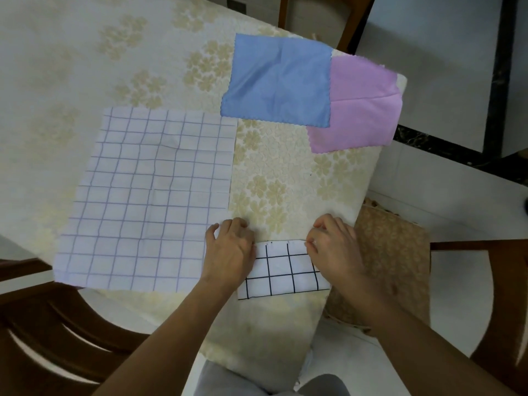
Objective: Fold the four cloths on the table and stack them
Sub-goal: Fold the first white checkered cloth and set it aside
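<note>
A small white cloth with a black grid (283,270) lies folded near the table's front edge. My left hand (228,252) rests on its left end, fingers curled at the far corner. My right hand (334,244) pinches its far right corner. A large white cloth with a pale purple grid (151,195) lies spread flat to the left, its right edge under my left hand. Farther back, a blue cloth (277,81) lies flat and overlaps a pink cloth (363,110) at the table's right edge.
The table wears a cream floral tablecloth (285,178). Dark wooden chairs stand at the lower left (57,338) and lower right (500,295), one with a tan cushion (394,267). Another chair stands beyond the far edge (328,12). Tiled floor lies to the right.
</note>
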A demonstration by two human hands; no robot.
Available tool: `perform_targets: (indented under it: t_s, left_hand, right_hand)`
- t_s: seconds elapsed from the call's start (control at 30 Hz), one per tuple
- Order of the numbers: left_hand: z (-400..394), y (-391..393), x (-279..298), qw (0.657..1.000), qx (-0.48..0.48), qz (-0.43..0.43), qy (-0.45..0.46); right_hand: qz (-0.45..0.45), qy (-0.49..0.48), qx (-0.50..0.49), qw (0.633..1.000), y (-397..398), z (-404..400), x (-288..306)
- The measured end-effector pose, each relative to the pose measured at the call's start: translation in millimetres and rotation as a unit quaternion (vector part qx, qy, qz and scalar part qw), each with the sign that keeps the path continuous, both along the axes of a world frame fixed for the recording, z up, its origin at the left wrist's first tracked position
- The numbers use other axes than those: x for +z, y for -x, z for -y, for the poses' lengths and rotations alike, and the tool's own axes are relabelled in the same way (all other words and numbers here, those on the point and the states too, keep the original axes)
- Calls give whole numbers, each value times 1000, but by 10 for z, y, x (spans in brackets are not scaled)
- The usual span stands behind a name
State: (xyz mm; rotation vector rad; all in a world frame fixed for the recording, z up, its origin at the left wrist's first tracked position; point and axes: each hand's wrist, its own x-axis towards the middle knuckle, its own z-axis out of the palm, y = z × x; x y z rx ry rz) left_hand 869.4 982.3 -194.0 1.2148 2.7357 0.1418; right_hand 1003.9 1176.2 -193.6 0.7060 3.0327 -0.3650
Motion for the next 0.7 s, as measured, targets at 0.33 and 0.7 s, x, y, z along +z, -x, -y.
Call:
perform_targets:
  t_s: [0.33,0.7]
  left_hand:
    - [161,-583,-55,996,-12,44,-82]
    - [209,-673,-441,998,-27,43,34]
  right_hand:
    - [-100,15,50,994,-201,504,-75]
    - [73,-37,82,993,-336,523,-478]
